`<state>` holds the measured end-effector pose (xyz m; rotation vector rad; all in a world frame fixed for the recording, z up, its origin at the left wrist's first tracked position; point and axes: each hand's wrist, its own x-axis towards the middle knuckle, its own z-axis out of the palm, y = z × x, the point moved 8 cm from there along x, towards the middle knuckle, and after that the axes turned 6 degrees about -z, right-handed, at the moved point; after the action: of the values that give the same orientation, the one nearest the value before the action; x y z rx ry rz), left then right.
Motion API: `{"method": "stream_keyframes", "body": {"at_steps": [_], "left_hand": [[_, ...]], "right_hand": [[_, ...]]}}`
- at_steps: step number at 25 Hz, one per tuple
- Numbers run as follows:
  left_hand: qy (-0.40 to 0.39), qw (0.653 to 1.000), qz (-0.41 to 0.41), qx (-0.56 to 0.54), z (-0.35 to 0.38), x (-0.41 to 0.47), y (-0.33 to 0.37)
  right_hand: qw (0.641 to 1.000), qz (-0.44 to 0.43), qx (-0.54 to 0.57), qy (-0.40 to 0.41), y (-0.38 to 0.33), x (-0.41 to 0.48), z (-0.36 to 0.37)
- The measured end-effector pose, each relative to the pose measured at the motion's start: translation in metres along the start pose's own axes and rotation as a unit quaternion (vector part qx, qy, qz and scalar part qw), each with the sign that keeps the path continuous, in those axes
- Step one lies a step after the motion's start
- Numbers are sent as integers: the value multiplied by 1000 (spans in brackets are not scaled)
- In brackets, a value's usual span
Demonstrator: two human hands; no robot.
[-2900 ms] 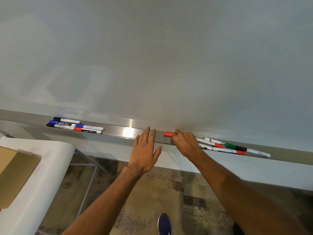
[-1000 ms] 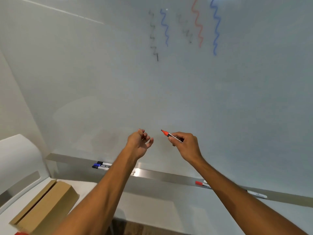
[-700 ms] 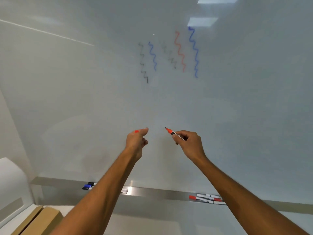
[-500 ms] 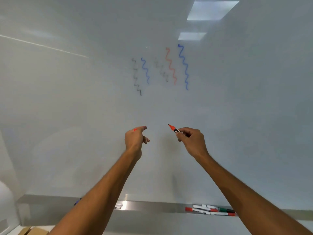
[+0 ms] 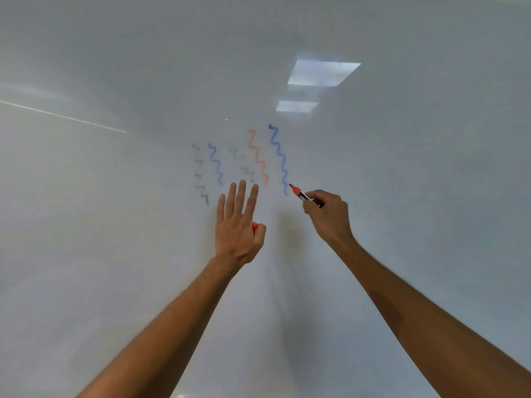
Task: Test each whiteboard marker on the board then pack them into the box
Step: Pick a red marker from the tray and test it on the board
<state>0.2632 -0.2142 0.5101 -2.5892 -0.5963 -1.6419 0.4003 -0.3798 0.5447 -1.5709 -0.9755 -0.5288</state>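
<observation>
My right hand grips an uncapped red marker. Its tip points up and left, close to the lower end of a blue squiggle on the whiteboard. My left hand lies against the board with four fingers straight, and the thumb pins the red cap against the palm. Several squiggles in grey, blue and red stand above my hands. The tray, the other markers and the box are out of view.
Two ceiling lights reflect in the board above the squiggles. A thin pale line crosses the board at the upper left.
The view has tilted up, so the tray and box have left the frame. Both hands rose to the squiggles. My left hand spread its fingers while keeping the cap.
</observation>
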Motion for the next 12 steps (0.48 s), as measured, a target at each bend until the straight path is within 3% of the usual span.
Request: {"method": "stream_keyframes", "body": {"at_steps": [12], "left_hand": [[-57, 995, 1, 88, 82, 15, -6]], "right_hand": [[975, -103, -159, 116, -32, 97, -23]]}}
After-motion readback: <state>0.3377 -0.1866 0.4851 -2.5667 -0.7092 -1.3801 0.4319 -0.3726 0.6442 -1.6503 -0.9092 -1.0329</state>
